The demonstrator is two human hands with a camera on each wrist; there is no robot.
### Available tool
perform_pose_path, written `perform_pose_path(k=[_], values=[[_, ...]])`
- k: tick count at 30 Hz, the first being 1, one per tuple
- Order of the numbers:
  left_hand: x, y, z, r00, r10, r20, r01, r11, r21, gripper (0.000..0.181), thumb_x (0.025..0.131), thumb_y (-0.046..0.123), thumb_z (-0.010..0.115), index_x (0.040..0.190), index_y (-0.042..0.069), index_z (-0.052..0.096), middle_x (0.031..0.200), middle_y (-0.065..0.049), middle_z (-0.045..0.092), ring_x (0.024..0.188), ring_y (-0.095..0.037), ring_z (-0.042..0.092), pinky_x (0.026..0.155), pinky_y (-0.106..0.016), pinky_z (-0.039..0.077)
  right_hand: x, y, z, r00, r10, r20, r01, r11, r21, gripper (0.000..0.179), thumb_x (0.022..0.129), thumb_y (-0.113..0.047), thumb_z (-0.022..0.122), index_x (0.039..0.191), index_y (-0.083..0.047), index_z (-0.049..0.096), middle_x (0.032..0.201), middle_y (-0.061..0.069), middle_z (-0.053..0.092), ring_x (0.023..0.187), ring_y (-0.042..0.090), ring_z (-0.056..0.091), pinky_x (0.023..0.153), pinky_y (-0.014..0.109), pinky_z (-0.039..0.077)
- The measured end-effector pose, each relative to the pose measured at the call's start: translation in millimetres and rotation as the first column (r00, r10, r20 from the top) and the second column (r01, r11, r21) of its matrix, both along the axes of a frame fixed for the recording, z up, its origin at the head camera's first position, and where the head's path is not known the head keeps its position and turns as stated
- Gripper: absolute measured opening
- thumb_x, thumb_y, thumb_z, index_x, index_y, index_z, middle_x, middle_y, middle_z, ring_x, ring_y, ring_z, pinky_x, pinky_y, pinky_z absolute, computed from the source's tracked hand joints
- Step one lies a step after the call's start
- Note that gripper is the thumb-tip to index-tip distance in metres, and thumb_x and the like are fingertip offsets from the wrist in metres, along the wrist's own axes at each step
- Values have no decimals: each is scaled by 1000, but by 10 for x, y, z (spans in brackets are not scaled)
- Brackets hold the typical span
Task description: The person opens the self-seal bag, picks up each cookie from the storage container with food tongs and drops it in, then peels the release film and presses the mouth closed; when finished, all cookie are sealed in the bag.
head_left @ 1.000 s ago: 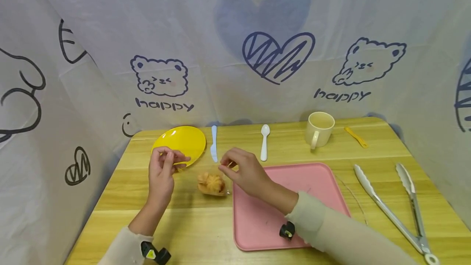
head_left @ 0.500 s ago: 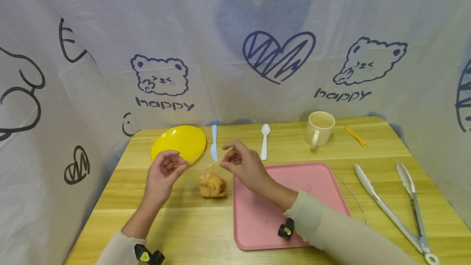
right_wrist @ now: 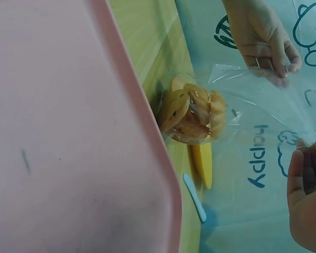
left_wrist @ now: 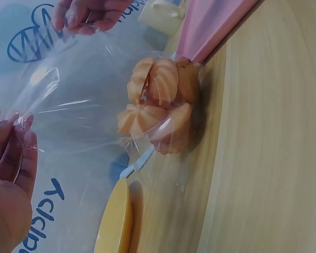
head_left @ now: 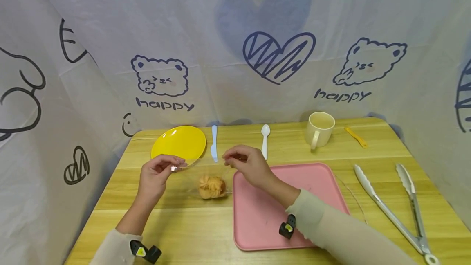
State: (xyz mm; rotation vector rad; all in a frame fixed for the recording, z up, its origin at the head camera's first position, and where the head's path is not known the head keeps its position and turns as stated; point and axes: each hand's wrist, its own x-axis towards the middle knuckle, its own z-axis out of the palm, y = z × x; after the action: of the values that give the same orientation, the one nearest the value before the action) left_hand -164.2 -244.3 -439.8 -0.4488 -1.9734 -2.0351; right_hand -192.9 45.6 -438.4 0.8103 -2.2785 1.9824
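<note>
A clear plastic bag (left_wrist: 76, 113) stands on the wooden table between the hands, with several ridged, golden-brown pastries (head_left: 212, 187) in its bottom. My left hand (head_left: 154, 179) pinches the left side of the bag's upper edge between thumb and fingers. On the other side, the right hand (head_left: 250, 167) pinches the upper edge too, above the corner of the pink tray (head_left: 287, 240). Film stretches taut between both hands in the left wrist view. Its transparent outline is hard to make out in the head view.
A yellow plate (head_left: 180, 142), light-blue knife (head_left: 214, 144) and white spoon (head_left: 265, 136) lie behind the hands. Toward the right are a cream mug (head_left: 319, 130), a small yellow-orange utensil (head_left: 355, 137), a thin string (head_left: 353, 193) and metal tongs (head_left: 393, 216).
My left hand has moved left and a little nearer, away from the right hand, and the bag's upper edge is spread wider. The right hand has shifted only slightly. The pastries stay nearly in place.
</note>
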Motion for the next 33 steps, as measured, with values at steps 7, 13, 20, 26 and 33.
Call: perform_pose_path(k=[7, 13, 20, 26, 33], values=[[-13, -52, 7, 999, -22, -27, 19, 991, -131, 17, 103, -9, 52, 97, -17, 66, 100, -3, 76, 92, -14, 73, 78, -23, 63, -6, 15, -5, 999, 6, -54, -3, 999, 40, 19, 98, 1, 63, 101, -9, 79, 100, -1, 71, 90, 16, 69, 73, 32, 63], [4, -29, 56, 1000, -2, 20, 7, 978, -209, 10, 98, -5, 65, 103, -14, 65, 98, 2, 73, 90, -11, 71, 80, -21, 62, 5, -13, 16, 994, -5, -114, 16, 996, 91, 6, 97, -11, 72, 98, -11, 78, 97, -3, 70, 89, 13, 67, 77, 31, 63], [3, 0, 89, 999, 18, 32, -7, 940, -341, 21, 97, -6, 67, 116, -8, 59, 100, -13, 69, 94, -9, 70, 82, -20, 60, 5, -82, 15, 992, -12, -123, 28, 991, 132, 17, 95, -11, 77, 107, -13, 66, 96, 1, 67, 90, 14, 66, 80, 30, 63], [-22, 41, 185, 1000, -2, -11, -5, 809, -588, 24, 95, 1, 72, 118, 7, 68, 105, -9, 69, 96, -15, 64, 82, -31, 57, -21, -182, 82, 992, 60, -114, -28, 965, 260, 42, 93, -22, 80, 131, -15, 65, 115, 5, 71, 106, 20, 66, 91, 44, 59], [-73, 180, 291, 997, -37, -61, -24, 628, -778, 26, 87, 21, 85, 110, 13, 76, 97, 5, 61, 95, -20, 59, 79, -42, 54, -69, -368, 118, 985, 103, -136, -48, 932, 360, 25, 93, -24, 80, 114, -12, 76, 111, -1, 76, 108, 21, 69, 99, 39, 57]])
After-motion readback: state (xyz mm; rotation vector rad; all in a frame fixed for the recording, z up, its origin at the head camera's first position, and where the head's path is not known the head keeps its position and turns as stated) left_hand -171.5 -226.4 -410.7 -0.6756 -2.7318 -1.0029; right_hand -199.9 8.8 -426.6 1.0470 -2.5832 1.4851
